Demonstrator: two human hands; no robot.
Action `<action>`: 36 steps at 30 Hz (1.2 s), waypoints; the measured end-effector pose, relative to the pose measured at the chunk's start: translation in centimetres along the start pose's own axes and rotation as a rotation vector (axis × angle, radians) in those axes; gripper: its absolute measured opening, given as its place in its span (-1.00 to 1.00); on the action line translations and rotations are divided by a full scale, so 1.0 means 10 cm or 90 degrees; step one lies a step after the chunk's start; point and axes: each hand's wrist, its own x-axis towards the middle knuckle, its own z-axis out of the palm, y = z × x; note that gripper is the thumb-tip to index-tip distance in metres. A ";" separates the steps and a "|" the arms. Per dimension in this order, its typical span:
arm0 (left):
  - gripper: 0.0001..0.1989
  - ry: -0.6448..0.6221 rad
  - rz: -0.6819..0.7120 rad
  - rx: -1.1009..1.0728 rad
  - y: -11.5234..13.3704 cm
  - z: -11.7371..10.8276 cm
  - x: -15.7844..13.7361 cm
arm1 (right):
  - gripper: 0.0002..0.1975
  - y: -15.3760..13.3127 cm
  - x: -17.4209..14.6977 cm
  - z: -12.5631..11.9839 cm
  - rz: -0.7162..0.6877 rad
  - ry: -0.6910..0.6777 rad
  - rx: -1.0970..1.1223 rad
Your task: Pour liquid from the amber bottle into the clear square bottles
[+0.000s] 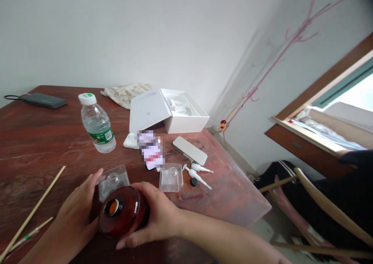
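Observation:
A brown glass bottle (128,213) with an uncapped mouth is at the front of the table, tilted toward me. Through its neck something orange shows. My right hand (157,209) is wrapped round its right side, thumb low and fingers behind. On its left, my left hand (77,213) has its fingers stretched out, with the thumb close against the glass; whether it touches, I cannot tell. Just beyond the bottle lies a clear plastic tray (113,178), partly hidden by it. A second clear tray (171,178), white pump heads (196,174) and a black cap (194,182) lie to the right.
A water bottle (99,126) stands at back left, near a grey pouch (48,100). Behind are a phone (151,151), a white box (186,122) with its lid (148,110), and a grey bar (190,150). Chopsticks (37,205) lie left. Someone sits beside the table (247,201) at right.

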 end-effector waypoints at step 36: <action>-0.13 0.002 -0.014 -0.085 0.19 -0.26 0.01 | 0.10 0.00 0.06 -0.02 -0.049 -0.036 0.025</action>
